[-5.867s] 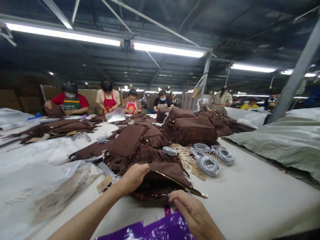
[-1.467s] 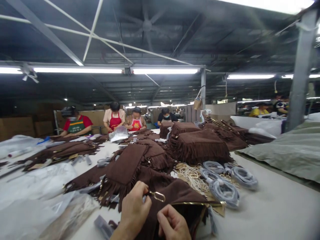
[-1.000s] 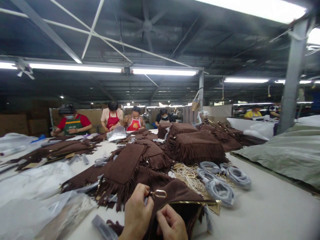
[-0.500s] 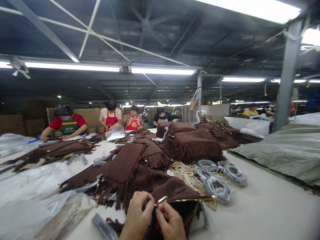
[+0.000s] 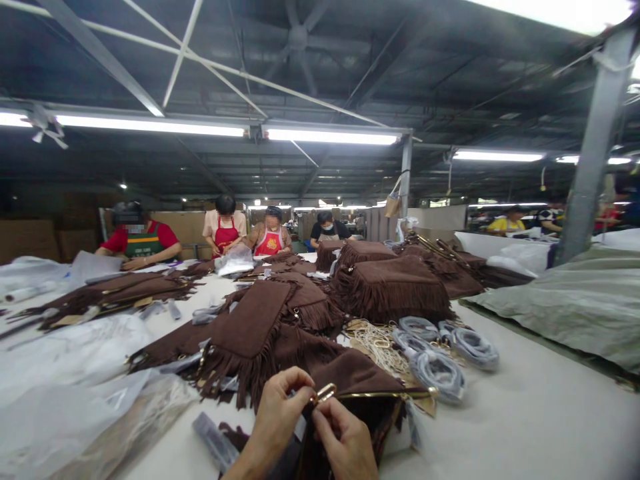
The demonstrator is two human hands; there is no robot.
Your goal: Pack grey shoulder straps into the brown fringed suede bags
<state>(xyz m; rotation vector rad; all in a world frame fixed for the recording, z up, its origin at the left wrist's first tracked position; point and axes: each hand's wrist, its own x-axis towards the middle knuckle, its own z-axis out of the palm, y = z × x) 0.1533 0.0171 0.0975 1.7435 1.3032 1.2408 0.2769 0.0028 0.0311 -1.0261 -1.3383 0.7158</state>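
A brown fringed suede bag [image 5: 357, 372] lies in front of me, its gold zipper edge running to the right. At the left end of that edge is a gold metal clasp [image 5: 325, 393]. My left hand [image 5: 283, 413] pinches at the clasp's left side, thumb and forefinger together. From the right and just below, my right hand [image 5: 345, 437] closes its fingers on the same metal piece. The exact part between my fingertips is partly hidden. Dark bag material hangs beneath both hands.
More brown fringed bags [image 5: 400, 287] are piled ahead. Coiled straps in clear wrap [image 5: 437, 373] and white strings [image 5: 377, 343] lie to the right. Plastic bags [image 5: 75, 360] spread over the left of the white table [image 5: 540, 413]. Co-workers [image 5: 273, 233] stand across it.
My view has shifted slightly, so the scene sits a little further right. My left hand has drawn slightly up, and both hands stay at the clasp.
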